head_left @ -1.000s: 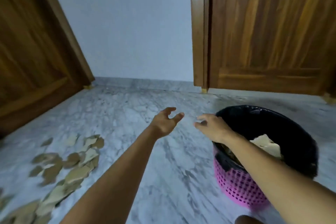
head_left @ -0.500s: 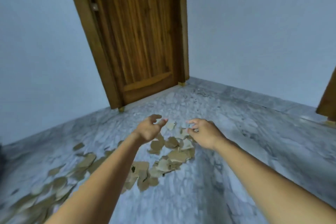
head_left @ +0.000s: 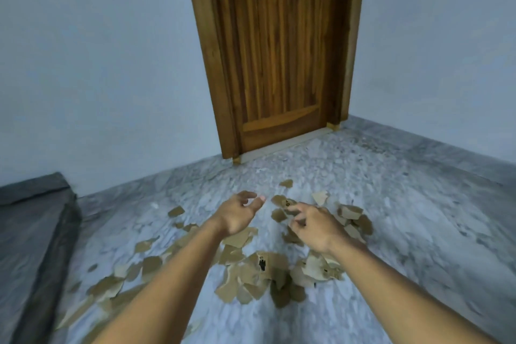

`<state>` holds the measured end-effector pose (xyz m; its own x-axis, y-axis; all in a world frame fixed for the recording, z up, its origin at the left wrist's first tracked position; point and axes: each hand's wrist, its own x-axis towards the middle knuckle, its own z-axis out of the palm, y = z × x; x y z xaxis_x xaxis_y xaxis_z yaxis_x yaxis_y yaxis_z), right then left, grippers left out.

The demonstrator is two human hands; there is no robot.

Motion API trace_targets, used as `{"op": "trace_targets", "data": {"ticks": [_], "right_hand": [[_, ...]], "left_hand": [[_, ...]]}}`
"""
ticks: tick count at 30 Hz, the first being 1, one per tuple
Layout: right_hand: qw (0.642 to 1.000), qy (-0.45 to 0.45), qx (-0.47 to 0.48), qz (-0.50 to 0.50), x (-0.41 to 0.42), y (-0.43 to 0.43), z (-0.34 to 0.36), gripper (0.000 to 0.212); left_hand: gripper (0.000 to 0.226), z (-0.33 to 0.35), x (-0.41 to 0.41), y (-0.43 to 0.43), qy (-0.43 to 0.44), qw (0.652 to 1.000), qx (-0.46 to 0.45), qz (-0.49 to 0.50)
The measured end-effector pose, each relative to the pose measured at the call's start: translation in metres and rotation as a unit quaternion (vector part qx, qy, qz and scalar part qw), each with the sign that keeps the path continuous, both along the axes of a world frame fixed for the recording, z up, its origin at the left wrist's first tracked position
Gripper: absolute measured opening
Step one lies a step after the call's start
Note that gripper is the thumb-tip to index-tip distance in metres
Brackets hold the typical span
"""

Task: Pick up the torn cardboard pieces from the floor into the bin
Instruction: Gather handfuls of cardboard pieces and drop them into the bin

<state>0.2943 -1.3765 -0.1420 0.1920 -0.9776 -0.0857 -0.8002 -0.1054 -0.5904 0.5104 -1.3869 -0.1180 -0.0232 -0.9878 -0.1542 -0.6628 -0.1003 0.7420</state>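
Several torn brown cardboard pieces (head_left: 251,268) lie scattered on the grey marble floor, from the lower left up to the middle. My left hand (head_left: 237,215) hovers above them with fingers spread and nothing in it. My right hand (head_left: 312,227) hangs just to the right, fingers loosely curled downward over the pieces, empty as far as I can see. Both forearms reach in from the bottom edge. The bin is out of view.
A closed wooden door (head_left: 276,58) stands in the far wall, with pale blue walls on both sides. A dark grey mattress (head_left: 30,229) lies on the floor at the left. Bare marble floor (head_left: 418,232) spreads to the right.
My view has swung left, away from the bin and onto the cardboard pile. Both hands stay out in front, empty, and now hover lower over the pieces.
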Motion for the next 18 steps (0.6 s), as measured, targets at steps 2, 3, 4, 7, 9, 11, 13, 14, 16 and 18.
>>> {"op": "trace_targets", "data": {"ticks": [2, 3, 4, 7, 9, 11, 13, 14, 16, 18], "right_hand": [[1.0, 0.018, 0.005, 0.012, -0.002, -0.019, -0.006, 0.038], [0.999, 0.03, 0.005, 0.019, -0.005, -0.029, -0.008, 0.039], [0.999, 0.037, 0.006, 0.026, -0.009, -0.041, -0.009, 0.041], [0.998, 0.045, 0.016, 0.034, -0.021, -0.081, -0.01, 0.046], [0.997, 0.051, 0.019, 0.046, -0.032, -0.114, -0.014, 0.048], [0.997, 0.051, 0.018, 0.06, -0.041, -0.144, -0.012, 0.047], [0.996, 0.05, 0.007, 0.076, -0.05, -0.171, -0.008, 0.044], [0.996, 0.044, 0.0, 0.08, -0.056, -0.184, -0.006, 0.043], [0.995, 0.038, -0.003, 0.09, -0.067, -0.207, -0.002, 0.042], [0.994, 0.041, 0.001, 0.097, -0.076, -0.226, 0.001, 0.041]], "left_hand": [[0.066, -0.005, -0.003, -0.016, 0.006, 1.0, 0.01, 0.005], [0.065, -0.007, -0.007, -0.025, 0.009, 1.0, 0.014, 0.013], [0.065, -0.008, -0.012, -0.034, 0.012, 1.0, 0.016, 0.021], [0.064, -0.009, -0.029, -0.064, 0.012, 0.999, 0.009, 0.039], [0.065, -0.01, -0.042, -0.085, 0.008, 0.999, 0.007, 0.051], [0.067, -0.008, -0.052, -0.105, 0.009, 0.998, 0.008, 0.066], [0.069, -0.003, -0.06, -0.127, 0.004, 0.996, 0.004, 0.085], [0.069, 0.001, -0.064, -0.138, 0.002, 0.996, 0.0, 0.094], [0.069, 0.011, -0.072, -0.158, 0.001, 0.994, -0.009, 0.11], [0.067, 0.019, -0.08, -0.173, 0.003, 0.994, -0.004, 0.112]]}}
